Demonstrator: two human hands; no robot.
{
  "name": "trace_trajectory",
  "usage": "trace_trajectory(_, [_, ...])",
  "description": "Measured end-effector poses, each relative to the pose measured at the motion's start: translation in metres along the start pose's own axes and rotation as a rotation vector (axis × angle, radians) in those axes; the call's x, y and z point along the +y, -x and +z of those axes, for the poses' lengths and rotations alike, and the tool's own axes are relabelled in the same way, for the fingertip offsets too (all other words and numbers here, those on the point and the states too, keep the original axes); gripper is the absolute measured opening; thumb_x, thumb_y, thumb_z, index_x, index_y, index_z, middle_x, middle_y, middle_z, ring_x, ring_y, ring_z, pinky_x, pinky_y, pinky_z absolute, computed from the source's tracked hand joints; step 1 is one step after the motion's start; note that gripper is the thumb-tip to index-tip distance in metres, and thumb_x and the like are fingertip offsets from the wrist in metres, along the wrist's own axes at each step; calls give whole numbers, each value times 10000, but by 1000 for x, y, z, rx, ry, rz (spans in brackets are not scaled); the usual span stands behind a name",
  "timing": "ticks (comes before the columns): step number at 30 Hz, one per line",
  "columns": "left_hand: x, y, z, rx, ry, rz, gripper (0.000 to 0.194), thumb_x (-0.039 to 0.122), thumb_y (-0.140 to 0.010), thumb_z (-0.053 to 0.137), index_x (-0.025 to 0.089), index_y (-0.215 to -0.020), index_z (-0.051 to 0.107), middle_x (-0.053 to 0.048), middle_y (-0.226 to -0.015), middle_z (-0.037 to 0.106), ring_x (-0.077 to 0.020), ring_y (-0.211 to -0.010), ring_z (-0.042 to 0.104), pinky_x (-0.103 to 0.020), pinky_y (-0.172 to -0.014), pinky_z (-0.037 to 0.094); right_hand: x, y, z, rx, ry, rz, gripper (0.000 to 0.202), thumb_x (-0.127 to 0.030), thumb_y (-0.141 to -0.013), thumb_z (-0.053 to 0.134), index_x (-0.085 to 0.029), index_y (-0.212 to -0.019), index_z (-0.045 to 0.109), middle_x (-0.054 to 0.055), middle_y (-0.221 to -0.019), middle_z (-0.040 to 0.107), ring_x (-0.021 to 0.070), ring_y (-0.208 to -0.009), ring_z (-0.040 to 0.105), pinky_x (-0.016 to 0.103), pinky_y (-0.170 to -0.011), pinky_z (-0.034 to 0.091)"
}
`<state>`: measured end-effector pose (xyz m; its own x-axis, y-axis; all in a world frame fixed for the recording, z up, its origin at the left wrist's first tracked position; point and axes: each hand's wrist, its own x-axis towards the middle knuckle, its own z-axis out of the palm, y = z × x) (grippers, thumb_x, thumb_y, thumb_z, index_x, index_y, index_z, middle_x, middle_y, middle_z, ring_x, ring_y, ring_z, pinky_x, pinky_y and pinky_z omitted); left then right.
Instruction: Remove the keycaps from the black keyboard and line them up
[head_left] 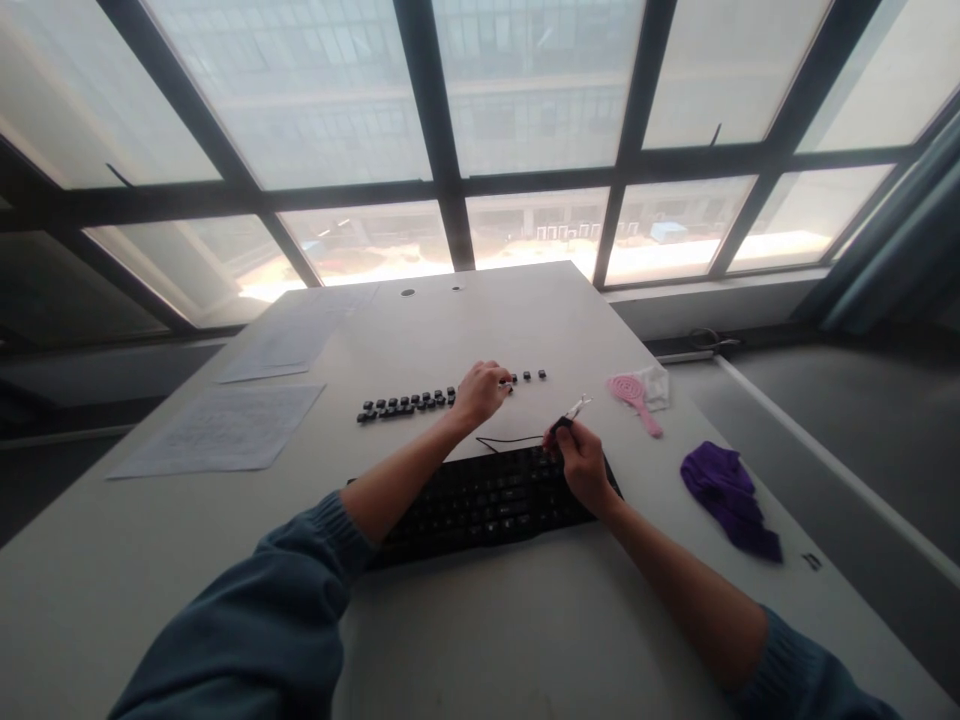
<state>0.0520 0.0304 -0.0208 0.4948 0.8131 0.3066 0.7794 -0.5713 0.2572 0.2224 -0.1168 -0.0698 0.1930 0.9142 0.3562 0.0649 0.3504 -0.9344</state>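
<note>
My left hand (482, 392) reaches over the keyboard to the rows of loose black keycaps (406, 403) on the white table. Its fingers are pinched together at a keycap, which they partly cover. To the right of these fingers, a few more keycaps (534, 375) lie in line. My right hand (583, 462) is closed around the black handle of a keycap puller (561, 425), whose thin wire prongs point up and away. Below both hands lies the black keyboard (480, 505), partly hidden by my left forearm and right hand. Its thin cable (510, 439) loops behind it.
Printed paper sheets (225, 432) lie on the left of the table (480, 630). On the right are a pink hairbrush (634, 398) on a whitish wrapper, a purple cloth (724, 495) and a small dark item (811, 561) near the edge. Large windows stand behind.
</note>
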Motion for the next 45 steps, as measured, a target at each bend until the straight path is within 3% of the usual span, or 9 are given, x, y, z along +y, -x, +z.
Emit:
trace_trajectory(3, [22,27,-16,34,76,53,181,171,-882,573,184,-972,730,-72,-989,693,-225,-966,604,-362,-940,476,0,-4,-1,89,-19,15,308,-395,-969,472,-182,-783,592,29,-694,610,151,-567,516,275,-550,420])
trace_trajectory(6, [47,62,-22,7,164,79,184,174,-897,558,182,-992,715,-64,-979,700,-216,-962,614,-353,-929,474,-5,-7,-3,58,68,-1,283,-364,-962,472,-184,-774,584,17,-673,585,155,-587,515,275,-571,415])
trace_trajectory(10, [71,98,-10,-41,242,27,166,187,-900,564,192,-996,699,-69,-971,688,-220,-951,613,-350,-890,481,-11,-6,-5,-111,274,-66,258,-307,-937,484,-194,-712,540,6,-667,557,163,-633,503,275,-610,392])
trace_trajectory(13, [76,111,4,-74,302,-5,141,205,-872,621,194,-995,690,-75,-972,674,-230,-947,612,-354,-874,486,-9,-4,-6,-179,350,-101,250,-274,-930,471,-200,-694,504,4,-679,547,168,-658,493,277,-631,380])
trace_trajectory(19, [74,119,18,-56,372,-45,178,216,-843,671,208,-1021,679,-66,-1000,663,-242,-972,605,-371,-881,485,-2,-4,-7,-214,374,-70,232,-253,-927,457,-206,-702,482,3,-686,547,168,-653,484,275,-631,374])
trace_trajectory(34, [73,123,20,-31,397,-22,199,237,-860,655,214,-1057,669,-65,-1030,675,-247,-1017,596,-377,-910,473,-7,-7,-6,-241,404,-58,238,-254,-928,455,-202,-701,503,3,-698,561,167,-656,485,274,-626,377])
trace_trajectory(37, [73,123,21,-30,391,-18,186,232,-856,655,212,-1040,669,-64,-1021,675,-247,-1012,597,-375,-908,475,-7,-6,-6,-300,421,-55,246,-257,-930,461,-205,-691,492,2,-694,555,169,-659,489,275,-624,381])
trace_trajectory(40, [73,123,20,-33,382,-13,147,209,-849,648,205,-995,668,-61,-989,673,-244,-993,599,-370,-903,476,-6,-4,-7,-347,449,-89,254,-246,-934,462,-208,-684,478,6,-706,542,172,-678,492,277,-637,386])
trace_trajectory(45, [76,117,16,-68,327,-15,87,220,-848,634,196,-924,669,-61,-949,667,-235,-946,604,-345,-853,489,-3,0,-8,-311,481,-164,264,-218,-938,454,-212,-674,442,8,-713,510,170,-675,472,283,-639,367])
